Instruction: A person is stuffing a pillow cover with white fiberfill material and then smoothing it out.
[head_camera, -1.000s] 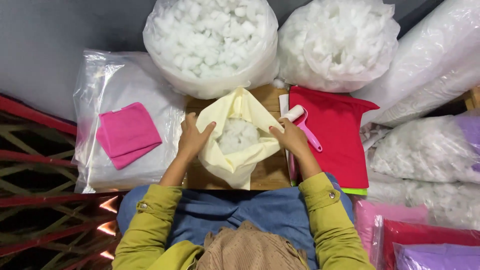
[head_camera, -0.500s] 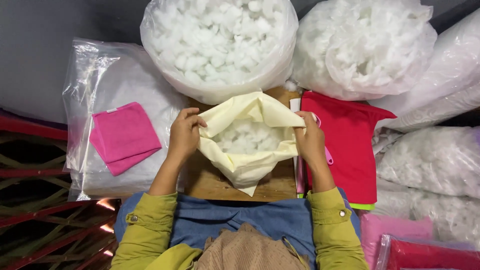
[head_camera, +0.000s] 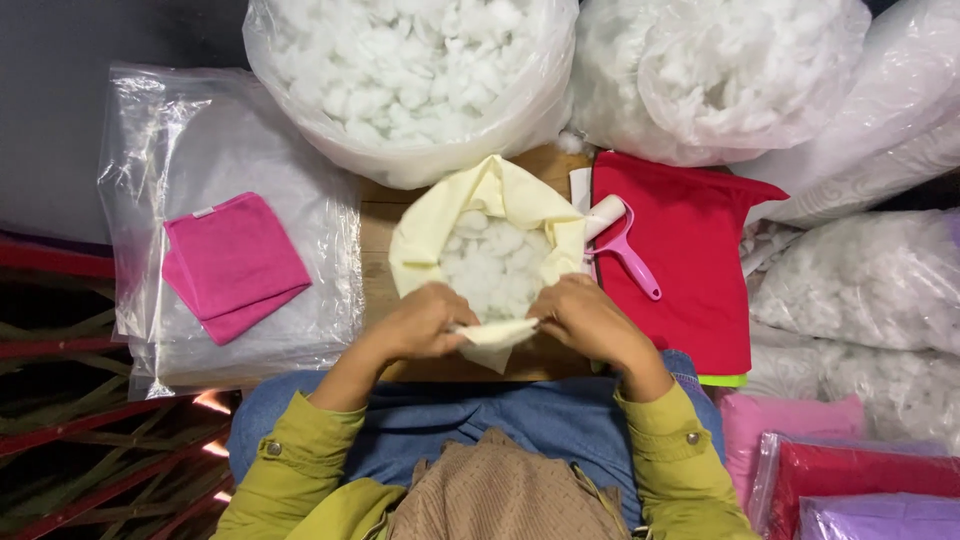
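Moved: both my hands, from the cover's sides to its near edge.
Left hand (head_camera: 425, 322): pinching cream cover (head_camera: 480, 215).
Right hand (head_camera: 585, 318): pinching same edge.
Inside: white stuffing (head_camera: 495, 265).

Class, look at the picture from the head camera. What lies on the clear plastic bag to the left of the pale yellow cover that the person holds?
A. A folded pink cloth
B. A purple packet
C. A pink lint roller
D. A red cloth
A: a folded pink cloth lies on the clear plastic bag, left of the pale yellow cover; the pink lint roller lies on the red cloth to the right.
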